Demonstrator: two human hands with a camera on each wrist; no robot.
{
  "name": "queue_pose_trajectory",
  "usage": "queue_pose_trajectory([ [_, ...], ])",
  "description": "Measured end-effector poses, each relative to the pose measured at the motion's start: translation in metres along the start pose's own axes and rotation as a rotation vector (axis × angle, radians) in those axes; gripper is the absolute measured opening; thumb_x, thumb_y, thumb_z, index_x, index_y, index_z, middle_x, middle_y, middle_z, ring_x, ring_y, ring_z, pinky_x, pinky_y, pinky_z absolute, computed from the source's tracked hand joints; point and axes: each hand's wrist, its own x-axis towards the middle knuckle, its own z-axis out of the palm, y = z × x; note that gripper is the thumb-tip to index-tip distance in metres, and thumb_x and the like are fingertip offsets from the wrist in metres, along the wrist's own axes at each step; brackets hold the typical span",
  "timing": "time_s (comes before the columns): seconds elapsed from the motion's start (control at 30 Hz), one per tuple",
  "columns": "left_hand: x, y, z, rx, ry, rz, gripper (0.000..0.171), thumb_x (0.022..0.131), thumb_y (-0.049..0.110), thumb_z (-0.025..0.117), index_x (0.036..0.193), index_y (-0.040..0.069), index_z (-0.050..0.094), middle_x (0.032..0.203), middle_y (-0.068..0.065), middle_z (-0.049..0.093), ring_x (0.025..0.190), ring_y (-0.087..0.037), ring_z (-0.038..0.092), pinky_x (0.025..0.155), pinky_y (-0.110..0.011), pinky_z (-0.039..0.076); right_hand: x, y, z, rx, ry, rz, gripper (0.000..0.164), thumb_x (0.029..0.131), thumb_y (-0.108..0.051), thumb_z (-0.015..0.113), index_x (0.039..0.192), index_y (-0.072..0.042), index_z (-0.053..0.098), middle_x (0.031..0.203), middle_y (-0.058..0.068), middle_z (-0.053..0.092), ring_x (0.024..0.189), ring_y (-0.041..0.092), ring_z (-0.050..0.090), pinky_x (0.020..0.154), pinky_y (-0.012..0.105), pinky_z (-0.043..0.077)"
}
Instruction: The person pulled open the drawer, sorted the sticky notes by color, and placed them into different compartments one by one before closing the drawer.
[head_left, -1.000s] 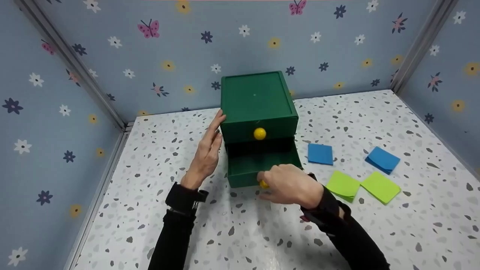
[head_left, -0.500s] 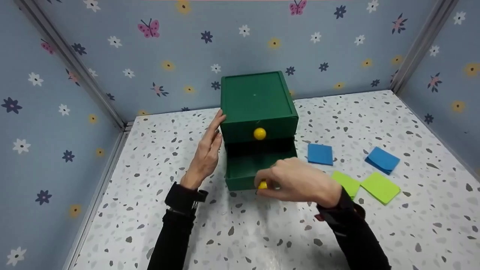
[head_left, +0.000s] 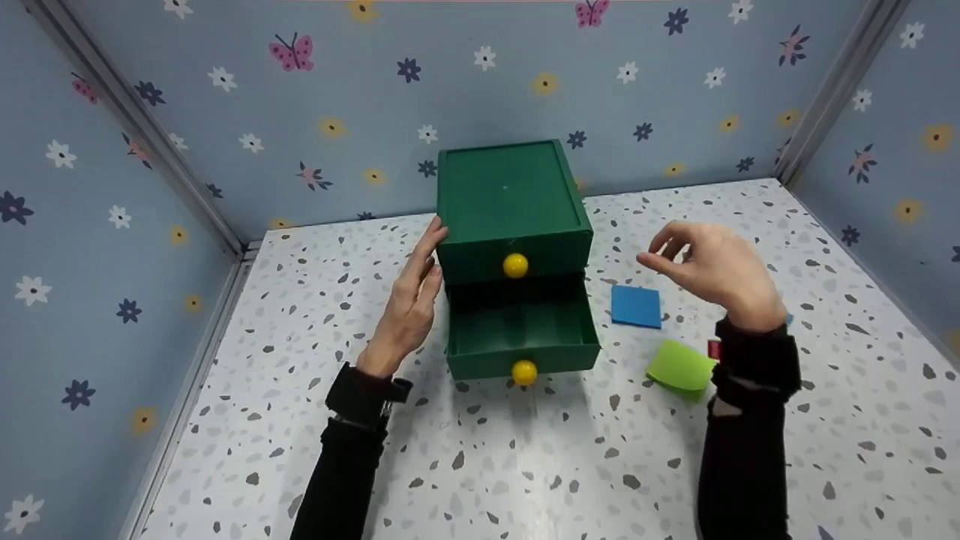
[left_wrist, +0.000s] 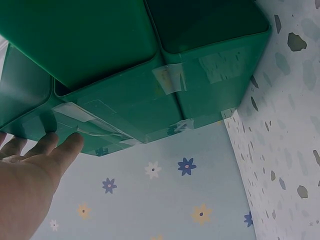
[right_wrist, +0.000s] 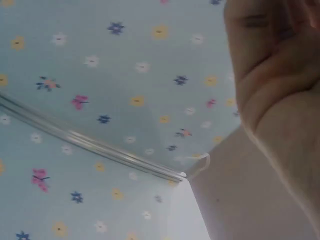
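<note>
A green two-drawer box (head_left: 506,187) stands against the back of the table. Its lower drawer (head_left: 480,366) is pulled out and its inside looks bare, while the upper one is closed. Each drawer front carries a round yellow knob (head_left: 524,373). My left hand (head_left: 405,300) rests straight fingers along the box's left side; in the left wrist view the fingertips (left_wrist: 74,141) touch the taped side wall. Right of the box, my right hand (head_left: 716,270) is raised in the air with fingers loosely bent and nothing between them. In the right wrist view my palm (right_wrist: 285,105) shows against the wall.
To the right of the box lie a blue paper square (head_left: 636,306) and a lime-green one (head_left: 679,367). A second blue square and a second lime one are almost wholly hidden behind my right forearm. Flower-patterned walls (head_left: 480,90) enclose the speckled white table (head_left: 315,300).
My right hand has let go of the lower drawer's knob and moved up and to the right. That drawer came out slightly more earlier. The left hand has stayed at the box's side.
</note>
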Motion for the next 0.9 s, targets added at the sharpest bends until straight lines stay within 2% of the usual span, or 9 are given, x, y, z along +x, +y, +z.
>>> queue_pose_trajectory([
  [0.07, -0.001, 0.004, -0.001, 0.005, -0.001, -0.007, 0.046, 0.102, 0.002, 0.030, 0.147, -0.001, 0.026, 0.159, -0.016, 0.014, 0.147, -0.026, 0.015, 0.118, -0.047, 0.023, 0.015, 0.021, 0.011, 0.017, -0.108, 0.085, 0.036, 0.085, -0.044, 0.067, 0.102, -0.013, 0.067, 0.096, 0.012, 0.070, 0.080, 0.024, 0.063, 0.066, 0.035, 0.046],
  [0.13, -0.002, 0.002, -0.001, -0.001, -0.001, -0.004, 0.046, 0.102, 0.002, 0.030, 0.147, 0.000, 0.026, 0.159, -0.015, 0.014, 0.147, -0.026, 0.015, 0.118, -0.048, 0.023, 0.027, 0.041, 0.024, 0.037, -0.230, 0.145, 0.043, 0.083, -0.040, 0.069, 0.112, -0.008, 0.064, 0.109, 0.019, 0.066, 0.092, 0.031, 0.063, 0.073, 0.041, 0.050],
  [0.23, -0.002, -0.010, 0.000, 0.002, 0.004, 0.015, 0.047, 0.102, 0.004, 0.031, 0.149, 0.007, 0.027, 0.160, -0.009, 0.014, 0.148, -0.021, 0.015, 0.118, -0.047, 0.023, 0.040, 0.062, 0.043, 0.074, -0.388, 0.207, 0.058, 0.080, -0.037, 0.073, 0.124, -0.003, 0.058, 0.126, 0.025, 0.057, 0.110, 0.039, 0.057, 0.088, 0.051, 0.049],
  [0.33, 0.000, -0.023, 0.001, 0.017, 0.007, 0.032, 0.047, 0.103, 0.009, 0.031, 0.150, 0.016, 0.026, 0.160, -0.001, 0.014, 0.148, -0.016, 0.015, 0.119, -0.043, 0.023, 0.047, 0.074, 0.059, 0.081, -0.480, 0.267, 0.072, 0.076, -0.040, 0.077, 0.132, -0.001, 0.052, 0.137, 0.025, 0.049, 0.122, 0.041, 0.049, 0.098, 0.056, 0.043],
  [0.43, 0.001, -0.028, 0.001, 0.027, 0.006, 0.045, 0.047, 0.104, 0.013, 0.032, 0.150, 0.021, 0.025, 0.160, 0.004, 0.013, 0.148, -0.013, 0.014, 0.119, -0.039, 0.024, 0.050, 0.081, 0.072, 0.069, -0.521, 0.312, 0.079, 0.072, -0.041, 0.079, 0.135, -0.002, 0.050, 0.140, 0.022, 0.047, 0.125, 0.040, 0.046, 0.102, 0.057, 0.040],
  [0.7, 0.001, -0.029, 0.001, 0.022, 0.009, 0.042, 0.047, 0.104, 0.015, 0.032, 0.150, 0.023, 0.026, 0.160, 0.006, 0.013, 0.147, -0.010, 0.013, 0.119, -0.040, 0.023, 0.051, 0.090, 0.091, 0.051, -0.590, 0.387, 0.087, 0.067, -0.033, 0.085, 0.139, -0.006, 0.044, 0.142, 0.021, 0.043, 0.125, 0.038, 0.046, 0.103, 0.058, 0.037],
  [0.77, 0.001, -0.029, 0.001, 0.027, 0.011, 0.038, 0.047, 0.104, 0.016, 0.032, 0.150, 0.023, 0.026, 0.160, 0.007, 0.013, 0.147, -0.010, 0.013, 0.119, -0.040, 0.023, 0.050, 0.090, 0.092, 0.035, -0.592, 0.402, 0.089, 0.064, -0.033, 0.086, 0.138, -0.005, 0.044, 0.140, 0.022, 0.045, 0.122, 0.038, 0.047, 0.101, 0.057, 0.039],
  [0.9, 0.000, -0.030, 0.002, 0.032, 0.012, 0.038, 0.046, 0.104, 0.018, 0.032, 0.149, 0.024, 0.026, 0.160, 0.007, 0.013, 0.147, -0.010, 0.013, 0.119, -0.040, 0.023, 0.050, 0.087, 0.093, 0.001, -0.589, 0.464, 0.086, 0.063, -0.029, 0.087, 0.134, -0.003, 0.046, 0.131, 0.021, 0.051, 0.113, 0.035, 0.052, 0.086, 0.050, 0.047],
])
